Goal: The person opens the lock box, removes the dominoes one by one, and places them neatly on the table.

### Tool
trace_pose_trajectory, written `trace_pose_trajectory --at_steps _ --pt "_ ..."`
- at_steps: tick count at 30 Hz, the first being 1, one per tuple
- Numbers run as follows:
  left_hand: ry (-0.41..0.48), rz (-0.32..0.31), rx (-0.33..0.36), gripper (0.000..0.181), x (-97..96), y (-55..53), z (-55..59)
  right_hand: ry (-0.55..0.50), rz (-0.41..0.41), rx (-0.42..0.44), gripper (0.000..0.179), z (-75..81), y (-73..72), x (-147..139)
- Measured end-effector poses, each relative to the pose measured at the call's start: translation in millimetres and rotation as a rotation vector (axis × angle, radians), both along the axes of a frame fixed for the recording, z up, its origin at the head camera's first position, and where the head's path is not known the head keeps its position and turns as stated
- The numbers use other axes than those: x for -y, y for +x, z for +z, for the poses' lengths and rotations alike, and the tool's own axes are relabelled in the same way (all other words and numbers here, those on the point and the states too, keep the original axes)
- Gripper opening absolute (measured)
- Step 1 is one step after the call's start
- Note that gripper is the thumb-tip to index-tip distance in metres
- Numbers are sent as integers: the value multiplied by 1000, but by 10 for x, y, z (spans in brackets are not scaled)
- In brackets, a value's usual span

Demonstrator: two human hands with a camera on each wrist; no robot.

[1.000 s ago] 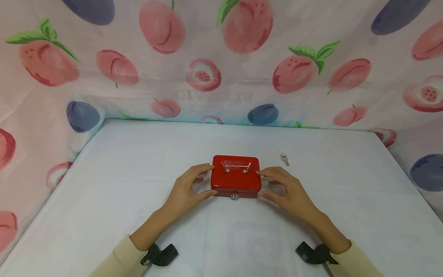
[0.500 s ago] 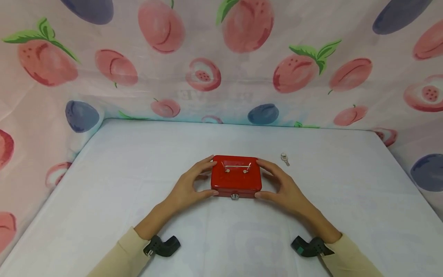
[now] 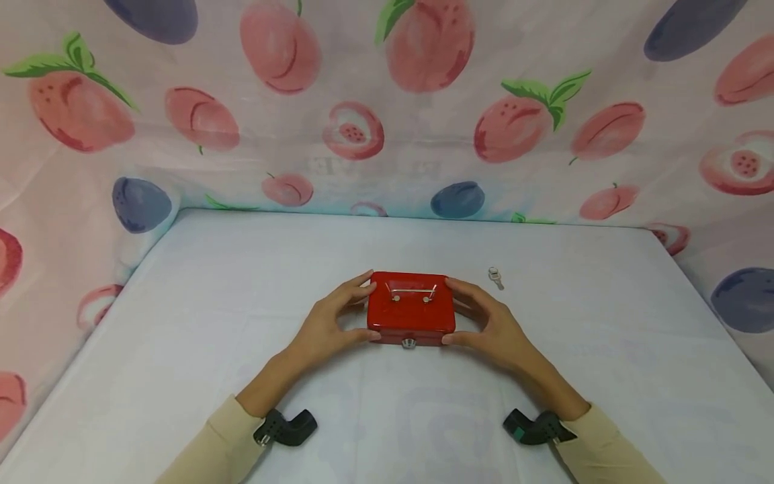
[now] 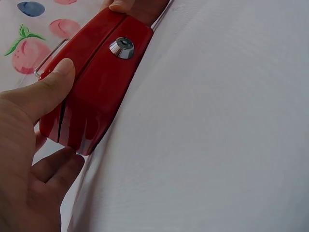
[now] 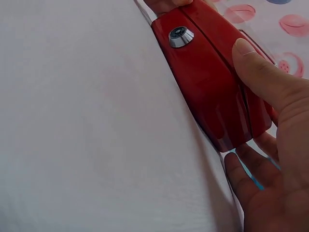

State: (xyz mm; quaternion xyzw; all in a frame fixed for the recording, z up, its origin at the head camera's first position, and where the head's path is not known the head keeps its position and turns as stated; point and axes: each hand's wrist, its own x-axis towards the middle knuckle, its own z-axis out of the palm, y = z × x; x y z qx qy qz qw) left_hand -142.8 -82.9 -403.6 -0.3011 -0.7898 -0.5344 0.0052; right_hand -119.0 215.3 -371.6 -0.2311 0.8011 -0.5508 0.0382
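Red box (image 3: 411,309) blocks centre of frame, left hand (image 3: 323,328) and right hand (image 3: 500,329) flanking it. Small key (image 3: 495,276) right of centre. Passing room over worktop (image 3: 230,289), middle left. Patterned cloth (image 3: 417,128) bars top.

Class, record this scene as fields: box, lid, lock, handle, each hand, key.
Box: red, on the white table
Lid: closed
Lock: silver, round, on the front
Handle: metal, on top
Left hand: grips the left end
Right hand: grips the right end
Key: on the table, beyond the right hand, apart from the lock
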Motion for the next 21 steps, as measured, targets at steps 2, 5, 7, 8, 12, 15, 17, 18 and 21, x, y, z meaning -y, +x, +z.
trace_pose_trajectory --at_steps 2,5,7,8,12,15,17,18,21 --pt "16 4 25 73 -1 4 6 -4 0 0 80 1 -2 4" --pt "40 3 70 72 -6 10 10 -4 -4 4 80 6 1 11" --pt "62 1 104 71 -13 15 18 0 -13 14 80 15 8 18" --pt "71 1 120 71 -16 17 20 4 -20 20 80 18 13 20" --pt "85 17 170 70 -17 26 26 14 -39 46 80 19 23 29" --pt "79 34 186 72 -12 31 20 19 -47 56 80 -12 9 18" --pt "79 39 187 74 -12 32 14 21 -54 63 80 -69 -21 -8" --pt "83 40 187 74 -13 33 14 22 -57 66 80 -99 -36 -22" --pt "98 39 169 73 -19 35 10 26 -65 70 79 -186 -86 -67"
